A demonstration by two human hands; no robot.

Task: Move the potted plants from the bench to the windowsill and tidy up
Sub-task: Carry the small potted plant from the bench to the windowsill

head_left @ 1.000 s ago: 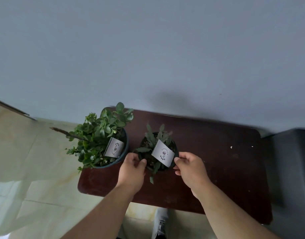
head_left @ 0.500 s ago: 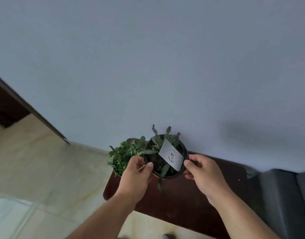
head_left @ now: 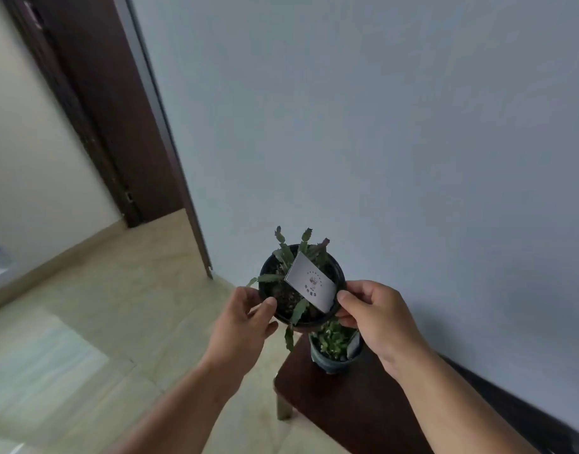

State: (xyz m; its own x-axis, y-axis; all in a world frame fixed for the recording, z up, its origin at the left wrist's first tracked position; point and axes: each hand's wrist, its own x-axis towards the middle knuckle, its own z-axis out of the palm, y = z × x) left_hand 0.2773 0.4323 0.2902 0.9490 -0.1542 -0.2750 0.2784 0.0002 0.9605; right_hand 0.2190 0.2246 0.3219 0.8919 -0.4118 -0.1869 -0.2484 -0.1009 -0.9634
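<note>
Black pot (head_left: 275, 291) with spiky plant is up in the air, mid-frame, held by left hand (head_left: 245, 317) and right hand (head_left: 376, 317). Second pot (head_left: 335, 350) waits on dark bench (head_left: 340, 404), lower right. No windowsill shows.

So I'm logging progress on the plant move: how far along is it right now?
Nothing looks finished: no windowsill is in view. In hand: the black pot with the white tag is held clear of the bench, left hand and right hand on its rim. Left: the leafy pot on the bench, plus tidying.
</note>
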